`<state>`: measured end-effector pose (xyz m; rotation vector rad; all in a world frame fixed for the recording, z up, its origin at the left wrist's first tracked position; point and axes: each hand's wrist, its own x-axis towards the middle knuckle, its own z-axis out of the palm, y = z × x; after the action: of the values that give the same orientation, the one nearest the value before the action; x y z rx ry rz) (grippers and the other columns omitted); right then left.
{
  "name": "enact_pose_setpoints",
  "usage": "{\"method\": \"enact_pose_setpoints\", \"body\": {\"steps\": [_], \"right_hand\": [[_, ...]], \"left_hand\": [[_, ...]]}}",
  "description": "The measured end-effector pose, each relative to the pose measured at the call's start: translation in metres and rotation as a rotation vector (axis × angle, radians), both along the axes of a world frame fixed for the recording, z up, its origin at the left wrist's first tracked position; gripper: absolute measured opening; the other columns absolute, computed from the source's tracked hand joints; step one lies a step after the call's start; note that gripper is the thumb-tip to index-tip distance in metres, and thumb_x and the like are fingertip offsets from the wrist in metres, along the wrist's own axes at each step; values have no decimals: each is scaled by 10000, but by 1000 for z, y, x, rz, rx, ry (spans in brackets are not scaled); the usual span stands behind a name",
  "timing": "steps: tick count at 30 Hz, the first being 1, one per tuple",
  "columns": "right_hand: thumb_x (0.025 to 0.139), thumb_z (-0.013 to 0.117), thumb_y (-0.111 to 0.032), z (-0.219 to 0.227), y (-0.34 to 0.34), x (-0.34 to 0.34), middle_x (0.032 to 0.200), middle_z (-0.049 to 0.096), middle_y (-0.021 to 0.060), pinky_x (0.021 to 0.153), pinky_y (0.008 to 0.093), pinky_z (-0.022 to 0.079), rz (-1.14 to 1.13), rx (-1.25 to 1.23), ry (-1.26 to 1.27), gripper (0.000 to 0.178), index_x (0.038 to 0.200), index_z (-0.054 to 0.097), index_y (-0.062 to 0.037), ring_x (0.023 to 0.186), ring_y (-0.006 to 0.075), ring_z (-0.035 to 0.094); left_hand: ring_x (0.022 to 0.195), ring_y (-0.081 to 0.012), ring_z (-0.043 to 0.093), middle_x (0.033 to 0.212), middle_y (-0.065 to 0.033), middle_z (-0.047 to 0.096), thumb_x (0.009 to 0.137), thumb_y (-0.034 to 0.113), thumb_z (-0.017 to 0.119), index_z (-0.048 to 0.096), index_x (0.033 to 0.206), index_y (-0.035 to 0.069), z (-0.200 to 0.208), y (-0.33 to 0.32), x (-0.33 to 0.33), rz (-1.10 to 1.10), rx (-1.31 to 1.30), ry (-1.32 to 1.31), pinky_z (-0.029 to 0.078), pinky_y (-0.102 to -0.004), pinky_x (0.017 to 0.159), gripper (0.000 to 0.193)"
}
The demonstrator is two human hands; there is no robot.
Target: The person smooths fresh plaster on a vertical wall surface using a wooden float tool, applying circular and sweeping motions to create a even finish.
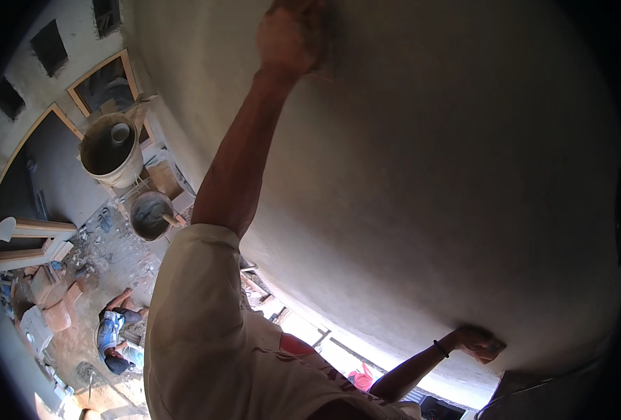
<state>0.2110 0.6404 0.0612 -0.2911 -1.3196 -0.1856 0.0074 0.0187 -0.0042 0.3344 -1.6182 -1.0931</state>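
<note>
Nearest the camera is a pale sleeve (191, 308), its wearer's shoulder set low, presumably to let the arm extend upward. From the left, a wooden frame (37, 225) borders an opening, and reddish slabs (57, 315) lie in a loose heap beside it, seemingly kept off the walking space. A co-worker (114, 332) in blue and white is low to the floor, well apart from the wearer. Above, a bucket (128, 168) with a small pale cup inside stands near a basin (136, 210) of grey wet mix; a wooden handle (172, 220) projects over its rim, probably left outward for easy grasping. Both vessels appear raised off the floor, likely to spare bending. At top centre, the left hand (291, 42) is at the grey wall (422, 175), arm nearly straight, as if working at the limit of reach; its fingers look curled, but whether they clamp a tool cannot be told (shadow covers the far side). That wall fills most of the right side, behind both hands. Beyond the torso, someone in red (361, 378) shows against bright light. Farthest right, the right hand (480, 344), with a dark bracelet (441, 348) at its wrist, is bunched close to the wall, perhaps for balance; contact and any held item cannot be confirmed.
</note>
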Motion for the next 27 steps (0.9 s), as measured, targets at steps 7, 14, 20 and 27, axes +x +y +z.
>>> {"method": "enact_pose_setpoints", "body": {"steps": [7, 14, 20, 27], "right_hand": [[1001, 354, -465, -16, -8, -12, 1136, 542, 173, 928, 515, 381, -28, 116, 4, 560, 1279, 529, -12, 1118, 339, 443], [1001, 295, -553, -12, -17, -13, 1183, 534, 170, 941, 522, 376, -38, 75, -22, 651, 1280, 532, -14, 1137, 330, 453], [1010, 267, -558, 2, -7, -14, 1181, 567, 142, 955, 496, 372, -42, -41, 31, 642, 1253, 566, -46, 1135, 317, 483], [1014, 239, -568, 13, 11, 3, 1201, 565, 180, 964, 518, 371, -36, 3, 45, 659, 1242, 573, -48, 1172, 330, 461]], "left_hand": [[976, -359, 664, 988, -187, 672, 911, 193, 601, 570, 1352, 253, -171, 38, 0, -54, 415, -273, 530, -440, 815, 446], [858, -351, 647, 985, -172, 632, 907, 228, 619, 589, 1305, 280, -12, 6, -4, 22, -78, 18, 529, -453, 720, 403], [788, -266, 627, 896, -119, 627, 881, 121, 630, 605, 1302, 238, 42, 107, 52, -358, 73, 10, 528, -345, 651, 437], [823, -269, 584, 983, -107, 567, 777, 118, 683, 594, 1318, 307, -69, 173, 81, -177, -265, -41, 497, -374, 574, 581]]}}
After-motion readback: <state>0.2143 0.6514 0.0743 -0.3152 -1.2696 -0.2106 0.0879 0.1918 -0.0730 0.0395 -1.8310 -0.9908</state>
